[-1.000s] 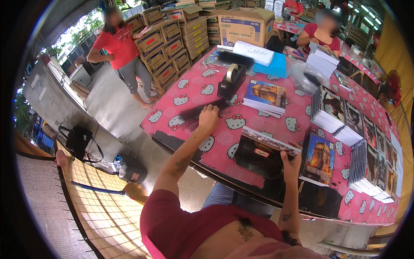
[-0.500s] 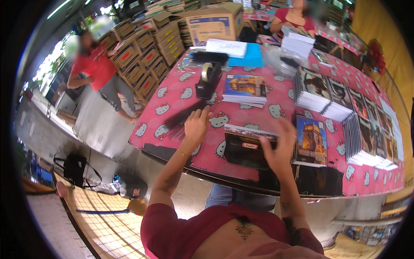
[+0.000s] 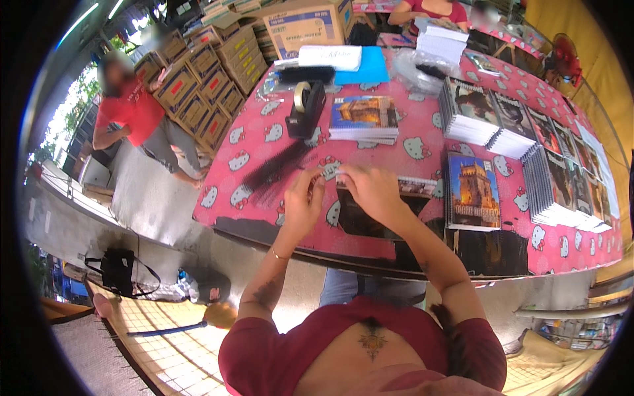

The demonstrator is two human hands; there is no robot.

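My left hand [image 3: 306, 201] is curled beside a pile of black spiral binding coils [image 3: 274, 165], its fingertips drawn together. Close to it, my right hand [image 3: 375, 193] pinches with thumb and fingers. What either hand holds is too small to make out against the printed cloth. Beneath my right hand and forearm lies a dark-covered book [image 3: 370, 221], its far edge showing pale pages. A spiral notebook with a lit tower on its cover [image 3: 473, 191] lies to the right. Beyond my hands sits a stack of blue-and-orange covered books [image 3: 363, 119].
A black tape dispenser [image 3: 306, 111] stands behind the coils. Stacks of spiral notebooks [image 3: 485, 119] fill the table's right side, near a clear plastic bag [image 3: 413, 72]. Cardboard boxes [image 3: 191, 86] are piled back left, where a person in red [image 3: 135, 115] stands. Another person sits across the table.
My left hand has drawn off the coils. My right hand has swung left from the dark book's right side to meet it. The view has shifted slightly.
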